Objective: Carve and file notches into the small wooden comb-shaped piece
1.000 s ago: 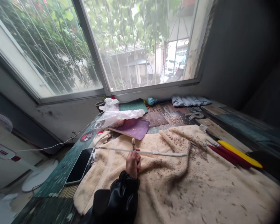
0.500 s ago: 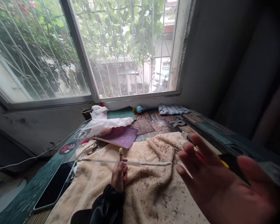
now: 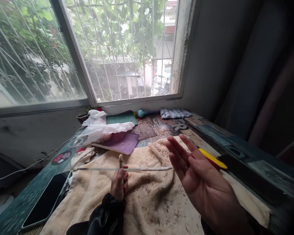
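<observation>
My left hand [image 3: 118, 183], in a black sleeve, is closed around a small upright pale wooden piece [image 3: 121, 160] with a rounded tip and a notch below it. A long, thin metal tool [image 3: 98, 169] with a whitish wrapped handle [image 3: 155, 168] lies level across the towel, passing at my left fingers. Whether the fingers also grip it, I cannot tell. My right hand [image 3: 203, 186] is raised at the right, palm turned up, fingers stretched out and holding nothing. Under both hands spreads a beige towel [image 3: 139, 209] strewn with wood shavings.
Beyond my right hand lies a yellow and red tool [image 3: 214, 159]. A phone [image 3: 47, 199] rests at the left edge. Farther back are a purple board [image 3: 127, 142], a white plastic bag [image 3: 107, 130], a green sheet [image 3: 121, 118] and a folded grey cloth [image 3: 175, 113] below the window.
My right hand has drawn into clearer view, away from the camera, uncovering the yellow and red tool. The whole view has shifted slightly; my left hand keeps its grip on the wooden piece.
</observation>
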A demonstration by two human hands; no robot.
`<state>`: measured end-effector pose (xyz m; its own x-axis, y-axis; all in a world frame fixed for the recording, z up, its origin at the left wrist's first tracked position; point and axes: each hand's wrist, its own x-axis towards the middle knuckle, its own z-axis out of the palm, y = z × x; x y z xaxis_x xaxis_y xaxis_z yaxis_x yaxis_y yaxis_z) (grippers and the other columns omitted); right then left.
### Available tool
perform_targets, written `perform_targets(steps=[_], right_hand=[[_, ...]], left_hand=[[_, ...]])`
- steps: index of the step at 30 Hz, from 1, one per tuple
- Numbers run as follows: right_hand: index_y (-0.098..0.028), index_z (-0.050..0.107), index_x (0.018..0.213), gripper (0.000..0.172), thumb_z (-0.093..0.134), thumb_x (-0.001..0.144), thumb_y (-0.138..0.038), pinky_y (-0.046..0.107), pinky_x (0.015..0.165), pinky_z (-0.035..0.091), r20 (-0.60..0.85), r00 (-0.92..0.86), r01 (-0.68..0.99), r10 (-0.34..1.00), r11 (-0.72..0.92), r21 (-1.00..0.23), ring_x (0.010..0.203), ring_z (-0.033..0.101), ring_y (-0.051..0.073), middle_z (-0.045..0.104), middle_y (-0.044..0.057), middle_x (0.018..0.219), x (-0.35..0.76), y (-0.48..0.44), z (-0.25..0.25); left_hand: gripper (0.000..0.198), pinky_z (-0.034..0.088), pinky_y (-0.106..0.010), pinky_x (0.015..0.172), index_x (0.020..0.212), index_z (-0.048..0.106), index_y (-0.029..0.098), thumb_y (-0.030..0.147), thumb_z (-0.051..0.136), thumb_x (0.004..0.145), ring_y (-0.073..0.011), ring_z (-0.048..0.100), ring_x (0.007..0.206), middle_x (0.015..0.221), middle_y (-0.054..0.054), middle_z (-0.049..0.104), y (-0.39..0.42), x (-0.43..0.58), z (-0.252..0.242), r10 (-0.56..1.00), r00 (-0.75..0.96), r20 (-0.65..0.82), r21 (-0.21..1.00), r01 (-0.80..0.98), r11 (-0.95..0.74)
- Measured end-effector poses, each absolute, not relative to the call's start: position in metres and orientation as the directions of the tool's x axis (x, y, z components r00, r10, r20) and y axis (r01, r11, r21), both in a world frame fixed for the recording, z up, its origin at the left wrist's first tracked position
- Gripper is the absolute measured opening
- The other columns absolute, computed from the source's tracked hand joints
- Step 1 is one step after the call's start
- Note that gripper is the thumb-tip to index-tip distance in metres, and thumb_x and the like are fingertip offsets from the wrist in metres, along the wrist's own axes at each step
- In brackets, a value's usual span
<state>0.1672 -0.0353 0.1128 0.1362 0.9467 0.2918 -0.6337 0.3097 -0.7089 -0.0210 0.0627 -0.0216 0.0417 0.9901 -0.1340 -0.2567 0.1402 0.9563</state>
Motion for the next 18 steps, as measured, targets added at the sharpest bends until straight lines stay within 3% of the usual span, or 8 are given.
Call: perform_targets(steps=[5,7,9,10,12,13,15,18], right_hand=[[-0.038,0.039,0.123,0.066,0.061,0.066,-0.013,0.046,0.108,0.015,0.38,0.301,-0.422,0.875,0.479,-0.769,0.13,0.027,0.02,0.031,-0.003,0.141,0.178,0.002,0.086],[-0.036,0.04,0.122,0.067,0.066,0.064,-0.017,0.048,0.108,0.011,0.355,0.335,-0.331,0.872,0.462,-0.823,0.131,0.021,0.021,0.025,-0.003,0.143,0.184,0.014,0.075],[-0.031,0.044,0.119,0.05,0.061,0.072,-0.028,0.048,0.107,0.012,0.306,0.341,-0.33,0.889,0.418,-0.846,0.124,0.036,0.02,0.046,0.002,0.13,0.187,0.019,0.067],[-0.028,0.047,0.117,0.041,0.055,0.077,-0.033,0.049,0.106,0.016,0.28,0.32,-0.358,0.905,0.389,-0.849,0.114,0.048,0.02,0.061,0.003,0.112,0.187,0.018,0.066],[-0.025,0.048,0.116,0.034,0.045,0.084,-0.036,0.05,0.103,0.023,0.238,0.24,-0.428,0.941,0.323,-0.844,0.091,0.062,0.018,0.069,0.001,0.077,0.186,0.014,0.067],[-0.027,0.047,0.118,0.036,0.048,0.083,-0.034,0.05,0.101,0.026,0.241,0.197,-0.459,0.95,0.306,-0.834,0.088,0.062,0.018,0.069,0.001,0.075,0.185,0.01,0.069],[-0.032,0.042,0.124,0.053,0.059,0.074,-0.03,0.049,0.101,0.028,0.292,0.115,-0.521,0.949,0.308,-0.796,0.105,0.055,0.02,0.064,0.003,0.106,0.183,0.003,0.075],[-0.036,0.039,0.127,0.061,0.053,0.071,-0.055,0.049,0.1,0.029,0.335,-0.019,-0.641,0.942,0.246,-0.727,0.126,0.034,0.024,0.035,0.0,0.14,0.18,-0.004,0.086]], left_hand=[[0.053,0.016,-0.014,0.026,0.085,0.044,0.021,0.065,0.053,0.057,-0.0012,0.019,0.029,0.052,0.01,0.031,0.064,-0.02,-0.027,0.993,0.036,-0.116,0.959,-0.256,0.121],[0.055,0.016,-0.014,0.025,0.085,0.045,0.02,0.067,0.052,0.057,-0.0011,0.019,0.029,0.052,0.01,0.031,0.065,-0.02,-0.03,0.994,0.035,-0.102,0.96,-0.26,0.108],[0.055,0.015,-0.014,0.025,0.085,0.045,0.02,0.068,0.05,0.058,-0.0008,0.019,0.029,0.052,0.009,0.032,0.065,-0.019,-0.032,0.995,0.019,-0.095,0.959,-0.265,0.097],[0.055,0.015,-0.014,0.026,0.084,0.045,0.02,0.068,0.05,0.059,-0.0006,0.018,0.029,0.052,0.009,0.032,0.065,-0.019,-0.032,0.996,0.005,-0.093,0.959,-0.269,0.091],[0.053,0.014,-0.013,0.026,0.084,0.046,0.02,0.067,0.05,0.06,-0.0004,0.017,0.029,0.052,0.009,0.031,0.064,-0.019,-0.032,0.996,-0.002,-0.094,0.957,-0.275,0.089],[0.052,0.014,-0.014,0.026,0.084,0.046,0.02,0.066,0.051,0.06,-0.0005,0.018,0.029,0.052,0.009,0.032,0.064,-0.019,-0.031,0.995,0.012,-0.101,0.956,-0.276,0.1],[0.05,0.016,-0.014,0.026,0.084,0.047,0.021,0.065,0.053,0.06,-0.0012,0.02,0.029,0.052,0.009,0.032,0.063,-0.019,-0.03,0.993,0.045,-0.112,0.954,-0.276,0.12],[0.048,0.016,-0.015,0.026,0.083,0.048,0.021,0.064,0.053,0.06,-0.0016,0.02,0.03,0.052,0.008,0.033,0.063,-0.02,-0.027,0.993,0.05,-0.11,0.954,-0.276,0.119]])
